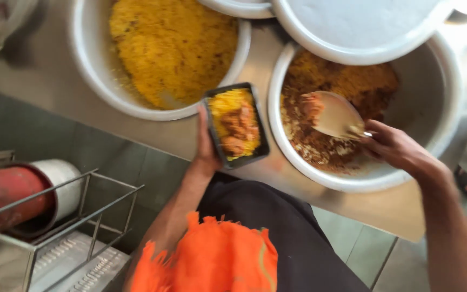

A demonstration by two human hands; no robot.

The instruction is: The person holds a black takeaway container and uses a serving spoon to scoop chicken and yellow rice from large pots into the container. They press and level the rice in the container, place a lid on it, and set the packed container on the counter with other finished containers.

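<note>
My left hand (206,148) grips a small black rectangular tray (260,146) filled with yellow rice and brownish-orange meat pieces, held between two big pots. My right hand (398,148) is closed on the handle of a large pale ladle (333,114) whose bowl rests inside the right pot (439,70), over brown rice and meat. The left pot (90,65) holds a heap of yellow rice.
Both pots stand on a steel counter (33,65). A white lid (352,27) leans over the right pot's far rim. At lower left a metal wire rack (55,216) holds a red cylinder (6,192). An orange cloth (212,259) hangs over my lap.
</note>
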